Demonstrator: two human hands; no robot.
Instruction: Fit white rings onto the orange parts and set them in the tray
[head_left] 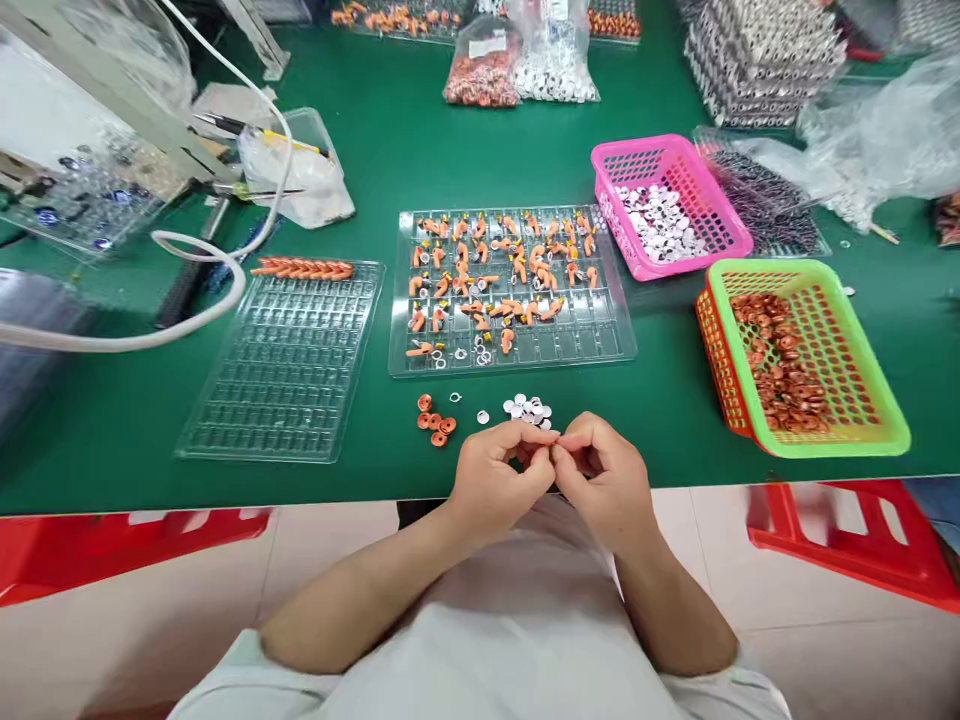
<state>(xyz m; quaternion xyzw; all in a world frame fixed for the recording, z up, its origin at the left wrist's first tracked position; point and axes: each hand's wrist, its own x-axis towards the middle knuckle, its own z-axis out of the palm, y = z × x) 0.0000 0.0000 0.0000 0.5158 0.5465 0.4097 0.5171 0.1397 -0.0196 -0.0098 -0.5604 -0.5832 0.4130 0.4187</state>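
Observation:
My left hand (504, 482) and my right hand (604, 478) meet at the table's front edge, fingertips pinched together; whatever they hold is too small to make out. Just beyond them lies a small pile of white discs (528, 408), partly hidden by my fingers. Left of it are several copper-coloured round pieces (436, 420), one loose white disc (483, 417) and a small ring (455, 397). Farther back, a clear compartment tray (592, 340) carries rows of orange curved parts, with a few silvery rings in its front rows.
A second clear tray (285, 370) at left has one row of copper pieces. At right stand a pink basket (709, 205) of white parts and a green basket (870, 390) of copper parts. A white cable (217, 312) curves over the left side. Bags (484, 65) lie at the back.

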